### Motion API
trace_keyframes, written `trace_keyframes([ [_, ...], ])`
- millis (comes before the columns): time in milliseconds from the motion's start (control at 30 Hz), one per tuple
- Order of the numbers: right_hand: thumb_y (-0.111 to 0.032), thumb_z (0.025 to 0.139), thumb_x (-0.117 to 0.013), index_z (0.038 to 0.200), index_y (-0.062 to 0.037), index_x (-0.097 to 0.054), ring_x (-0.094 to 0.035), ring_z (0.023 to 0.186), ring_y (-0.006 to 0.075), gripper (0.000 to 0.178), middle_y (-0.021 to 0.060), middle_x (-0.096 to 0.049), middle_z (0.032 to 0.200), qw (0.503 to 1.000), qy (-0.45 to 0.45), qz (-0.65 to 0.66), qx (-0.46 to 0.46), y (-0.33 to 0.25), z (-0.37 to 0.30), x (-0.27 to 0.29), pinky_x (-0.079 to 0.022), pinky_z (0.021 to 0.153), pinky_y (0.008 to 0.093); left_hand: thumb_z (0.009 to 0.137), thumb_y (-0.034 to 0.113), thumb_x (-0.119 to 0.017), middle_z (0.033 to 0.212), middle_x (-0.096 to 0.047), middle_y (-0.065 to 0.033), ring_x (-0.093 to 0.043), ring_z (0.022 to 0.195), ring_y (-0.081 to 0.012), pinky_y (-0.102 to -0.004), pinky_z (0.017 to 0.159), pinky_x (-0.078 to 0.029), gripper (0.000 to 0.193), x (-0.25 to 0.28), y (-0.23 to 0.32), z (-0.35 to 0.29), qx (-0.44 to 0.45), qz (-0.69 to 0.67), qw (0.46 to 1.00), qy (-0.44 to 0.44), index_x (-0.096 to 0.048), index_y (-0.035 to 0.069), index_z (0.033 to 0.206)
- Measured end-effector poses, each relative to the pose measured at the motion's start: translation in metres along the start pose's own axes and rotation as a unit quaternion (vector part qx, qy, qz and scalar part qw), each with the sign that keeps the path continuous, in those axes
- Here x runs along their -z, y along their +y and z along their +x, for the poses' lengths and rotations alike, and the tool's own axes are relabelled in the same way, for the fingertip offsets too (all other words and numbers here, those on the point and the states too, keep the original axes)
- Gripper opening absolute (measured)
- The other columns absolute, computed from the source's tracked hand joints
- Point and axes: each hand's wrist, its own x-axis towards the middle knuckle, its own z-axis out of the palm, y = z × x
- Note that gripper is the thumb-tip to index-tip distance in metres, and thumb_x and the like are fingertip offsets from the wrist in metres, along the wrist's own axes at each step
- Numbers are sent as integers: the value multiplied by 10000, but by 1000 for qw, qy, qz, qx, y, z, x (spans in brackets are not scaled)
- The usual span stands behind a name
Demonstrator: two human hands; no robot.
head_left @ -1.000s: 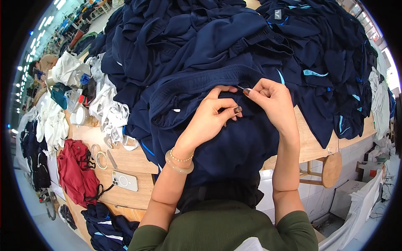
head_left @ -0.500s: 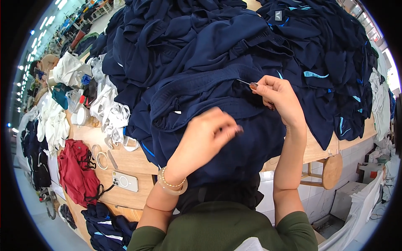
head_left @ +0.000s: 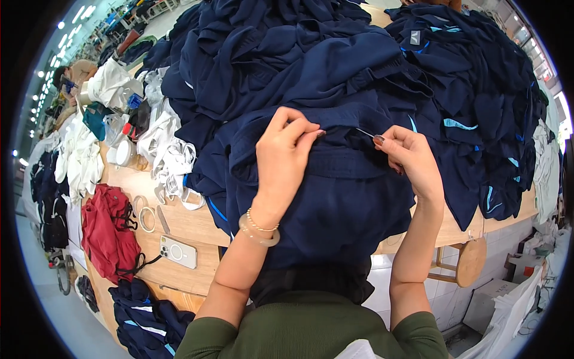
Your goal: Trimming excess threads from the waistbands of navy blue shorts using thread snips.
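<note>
A dark navy garment [head_left: 335, 197] with a stitched, elastic-looking waistband [head_left: 359, 163] lies before me, part of it over my lap. My right hand [head_left: 412, 157] is closed in a pinch around a thin, pale, needle-like metal tool [head_left: 367, 133]. Its tip points left and touches the waistband's upper edge. My left hand [head_left: 281, 158], with a beaded bracelet and a bangle on its wrist, is closed with thumb and fingertips pinching the waistband cloth, a short way left of the tool's tip. Whatever else lies between those fingertips is too small to make out.
Large heaps of navy garments [head_left: 251, 66] cover the table [head_left: 179, 224] ahead and to the right. On the left are white cloth pieces [head_left: 170, 149], a red bag [head_left: 107, 233], a phone [head_left: 178, 251] and tape rolls [head_left: 147, 219]. A wooden stool [head_left: 471, 263] stands at right.
My left hand has moved up and away from me onto the waistband and now pinches its cloth. My right hand keeps hold of the tool, slightly lower in view.
</note>
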Motion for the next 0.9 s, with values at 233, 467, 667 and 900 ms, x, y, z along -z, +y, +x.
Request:
trace_keyframes([
  [233, -214, 946, -669, 909, 9, -650, -433, 570, 29, 227, -9, -593, 728, 1000, -15, -4, -11, 8, -14, 8, -333, 520, 203, 1015, 42, -565, 871, -716, -58, -626, 715, -64, -202, 633, -507, 162, 71, -50, -9, 160, -84, 971, 159, -713, -20, 1040],
  [467, -210, 974, -676, 908, -17, -640, -413, 552, 9, 207, -58, -521, 645, 999, -22, 13, 20, 7, -18, 5, -308, 511, 198, 968, -50, -542, 1155, -674, -102, -665, 948, -171, -288, 796, -547, 311, 82, -54, -4, 87, 26, 954, 286, -658, 7, 1252],
  [667, -204, 1026, -594, 1005, -8, -635, -485, 582, 38, 201, -10, -568, 691, 994, 47, 25, 94, -14, -19, -23, -358, 524, 192, 829, -45, -731, 956, -637, -85, -658, 809, -217, -293, 696, -522, 159, 38, -20, -11, -72, 24, 997, -1, -707, 6, 977],
  [900, -178, 1029, -602, 1107, 18, -616, -608, 1037, 102, 212, 82, -683, 1094, 973, -16, 95, 209, -17, 16, -68, -463, 925, 230, 818, -16, -734, 962, -564, -94, -616, 851, -278, -375, 749, -520, 143, 7, -32, 1, -54, 38, 997, -36, -645, -4, 929],
])
